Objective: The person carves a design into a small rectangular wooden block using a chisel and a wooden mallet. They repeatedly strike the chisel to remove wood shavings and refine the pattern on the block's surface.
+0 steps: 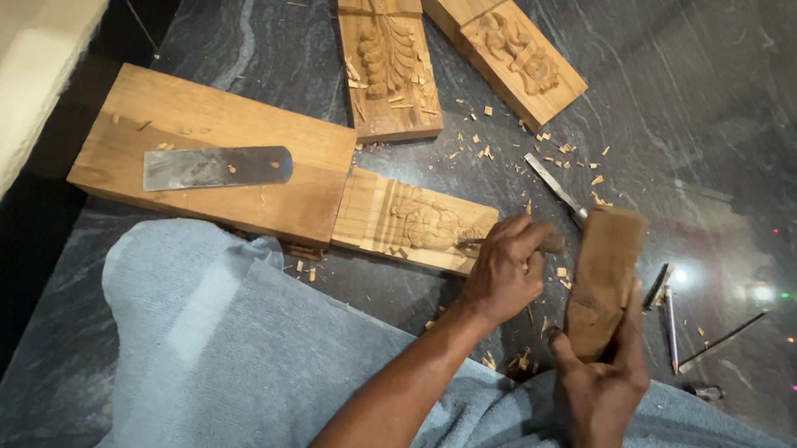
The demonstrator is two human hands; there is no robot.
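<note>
Dark stone floor (728,136): left hand (506,266) grips chisel (473,242), right hand (602,382) clasps wooden mallet (603,278)

A thin chisel (501,244) lies tip-down on the small carved panel (413,221) flat on the dark floor, while a worn wooden mallet (603,280) stands upright beside it.

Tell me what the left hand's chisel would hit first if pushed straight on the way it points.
Probably the carved panel: the left hand aims its chisel leftward into the relief there, with the tip seemingly already touching it.
</note>
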